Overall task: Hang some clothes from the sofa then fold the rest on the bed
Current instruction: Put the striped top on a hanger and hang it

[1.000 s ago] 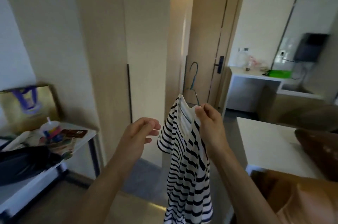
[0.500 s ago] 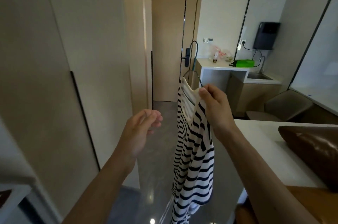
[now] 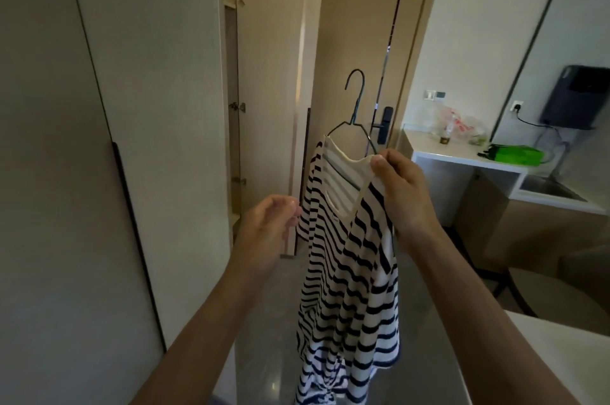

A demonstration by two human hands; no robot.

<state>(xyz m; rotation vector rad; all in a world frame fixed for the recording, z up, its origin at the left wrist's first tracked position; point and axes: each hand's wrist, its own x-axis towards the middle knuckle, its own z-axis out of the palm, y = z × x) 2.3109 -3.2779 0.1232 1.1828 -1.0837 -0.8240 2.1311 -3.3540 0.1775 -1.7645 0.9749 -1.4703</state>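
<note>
Moved since half a second back: left hand has closed in from well apart to just beside the striped shirt; the hook of the hanger now stands clear above the neckline.

Right hand: thumb and fingers pinched on the shirt's near shoulder at the neckline, with the hanger's wire arm running into the same pinch.

Left hand: fingers loosely curled, tips at the shirt's far sleeve edge. Whether they grip cloth or only touch it cannot be told.

Striped shirt: hangs between the hands and below them, long axis vertical, hem bunched low beside the right forearm.

Hanger: hook straight up, above and beyond the right hand, higher than both hands.

Wardrobe gap: beyond the left hand and to its left; no rail shows inside.

Judgement: hanging step in hand. The hook would have to travel up and leftward. The left hand is nearer the gap, yet the right carries the load.
</note>
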